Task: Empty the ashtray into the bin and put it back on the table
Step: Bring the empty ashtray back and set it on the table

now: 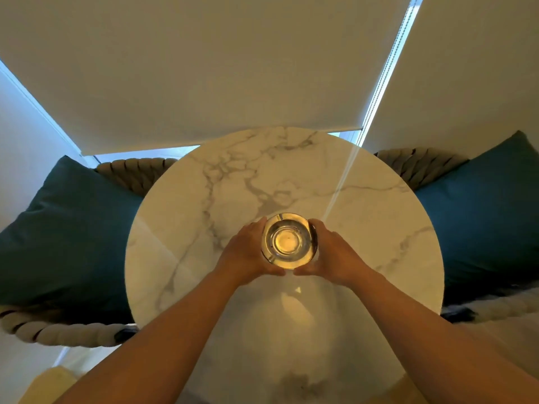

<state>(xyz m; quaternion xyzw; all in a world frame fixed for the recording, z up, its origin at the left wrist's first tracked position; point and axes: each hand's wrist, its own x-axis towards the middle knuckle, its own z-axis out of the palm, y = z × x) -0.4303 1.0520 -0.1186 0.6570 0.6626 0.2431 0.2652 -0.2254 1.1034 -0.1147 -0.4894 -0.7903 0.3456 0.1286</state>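
A round clear glass ashtray (pixel 288 239) sits over the middle of the round white marble table (pixel 227 176). Its bowl looks clean, with only a tiny dark speck at the centre. My left hand (pixel 246 252) wraps its left rim and my right hand (pixel 335 252) wraps its right rim, thumbs nearly meeting at the near edge. Whether the ashtray rests on the tabletop or hovers just above it is not clear. No bin is in view.
Dark teal cushions lie on rope-woven seats to the left (pixel 67 228) and right (pixel 478 223) of the table. Closed beige roller blinds (pixel 204 68) hang behind the table, with a bead chain (pixel 388 68) at the right.
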